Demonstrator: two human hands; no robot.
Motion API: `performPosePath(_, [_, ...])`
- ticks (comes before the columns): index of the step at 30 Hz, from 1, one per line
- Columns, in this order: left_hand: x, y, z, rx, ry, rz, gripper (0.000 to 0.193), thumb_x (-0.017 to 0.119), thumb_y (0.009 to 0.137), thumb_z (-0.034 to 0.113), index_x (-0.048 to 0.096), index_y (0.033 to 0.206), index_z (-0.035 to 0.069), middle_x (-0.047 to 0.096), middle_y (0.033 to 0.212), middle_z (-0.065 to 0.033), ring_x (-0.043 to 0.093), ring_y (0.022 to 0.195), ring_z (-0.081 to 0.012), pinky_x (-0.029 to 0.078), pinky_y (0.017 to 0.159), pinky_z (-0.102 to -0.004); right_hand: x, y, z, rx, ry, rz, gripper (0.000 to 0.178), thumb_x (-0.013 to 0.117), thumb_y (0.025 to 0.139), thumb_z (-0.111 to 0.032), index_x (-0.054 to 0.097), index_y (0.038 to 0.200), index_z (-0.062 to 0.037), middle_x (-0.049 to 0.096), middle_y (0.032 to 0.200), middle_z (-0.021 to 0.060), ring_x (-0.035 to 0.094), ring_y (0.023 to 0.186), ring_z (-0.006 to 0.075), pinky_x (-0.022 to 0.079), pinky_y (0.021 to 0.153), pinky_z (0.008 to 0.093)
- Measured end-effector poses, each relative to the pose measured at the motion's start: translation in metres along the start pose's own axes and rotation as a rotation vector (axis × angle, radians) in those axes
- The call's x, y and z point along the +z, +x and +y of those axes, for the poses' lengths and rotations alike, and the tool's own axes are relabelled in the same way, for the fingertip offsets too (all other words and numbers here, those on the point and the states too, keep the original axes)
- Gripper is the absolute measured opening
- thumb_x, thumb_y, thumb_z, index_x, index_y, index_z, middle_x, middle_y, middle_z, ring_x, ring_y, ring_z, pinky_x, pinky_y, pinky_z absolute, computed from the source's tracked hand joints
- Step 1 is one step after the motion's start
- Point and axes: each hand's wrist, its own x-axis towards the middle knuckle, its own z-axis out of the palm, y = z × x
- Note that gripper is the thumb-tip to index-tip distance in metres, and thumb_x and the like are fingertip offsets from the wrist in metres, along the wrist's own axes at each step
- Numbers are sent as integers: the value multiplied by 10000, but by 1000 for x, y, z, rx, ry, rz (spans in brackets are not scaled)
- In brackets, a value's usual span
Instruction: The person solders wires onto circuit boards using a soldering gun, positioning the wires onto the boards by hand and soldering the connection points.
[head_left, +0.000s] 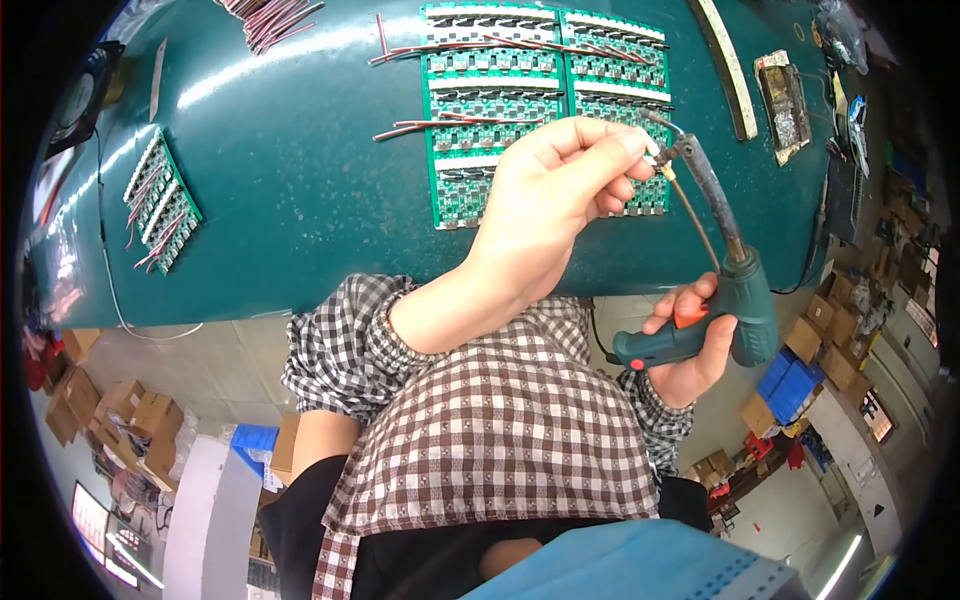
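Observation:
My right hand (695, 340) is wrapped round the handle of a dark green soldering gun (755, 300) with a red trigger. Its long metal barrel points up and away, and a thin feed tube (695, 215) ends in a brass nozzle near the tip. My left hand (575, 180) pinches beside that nozzle, thumb against forefinger. A whitish bit shows at the fingertips, too small to make out. Below the left hand lie two green circuit board panels, a left one (445, 195) and a right one (650, 195), partly covered by it. Red and black wires (410, 128) rest across them.
At the left of the green tabletop (300, 200) lies a small board panel (165, 205) with wires. A wire bundle (270, 20) sits at the far edge. A pale strip (725, 70) and a dark worn block (783, 105) lie to the right. Cardboard boxes (835, 315) stand beyond the table.

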Motion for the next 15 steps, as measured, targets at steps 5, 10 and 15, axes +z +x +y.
performPosePath(5, [0, 2, 1, -5, 34, -7, 171, 578, 883, 162, 602, 958, 11, 619, 829, -41, 524, 694, -64, 438, 642, -194, 2, 1, -1, 31, 27, 12, 461, 540, 881, -374, 446, 1059, 41, 554, 808, 88, 598, 727, 209, 558, 553, 298])
performPosePath(10, [-2, -1, 6, 37, 221, 11, 235, 587, 876, 144, 583, 1058, -3, 611, 923, -52, 537, 732, -76, 445, 664, -199, -3, 9, -6, 15, 95, 26, 424, 502, 904, -357, 450, 1058, 34, 554, 802, 87, 598, 723, 209, 552, 550, 294])
performPosePath(15, [-25, -10, 34, 803, 1284, 161, 161, 656, 763, 22, 616, 918, 37, 596, 890, -82, 573, 776, -173, 462, 696, -266, -23, 29, -31, -220, -192, 193, 400, 451, 929, -368, 464, 1081, 2, 560, 845, 63, 565, 762, 178, 498, 554, 248])
